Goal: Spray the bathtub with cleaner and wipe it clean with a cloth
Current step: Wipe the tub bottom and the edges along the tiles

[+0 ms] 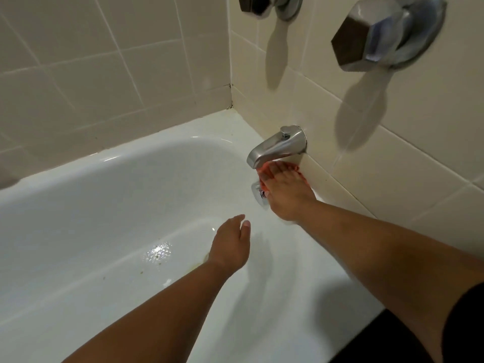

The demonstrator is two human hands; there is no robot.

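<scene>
Right hand presses the orange cloth flat beneath the spout; left hand, grip released. Knuckles may strike that spout.

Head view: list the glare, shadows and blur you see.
Head view: a glare patch sparkles on the bathtub floor; the near handle is blurred and throws a long soft shadow down the tiled wall; also in the head view, grout lines bow slightly from wide-angle distortion.

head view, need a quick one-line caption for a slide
Right hand presses an orange cloth against the bathtub under the spout; left hand hovers open.
</scene>
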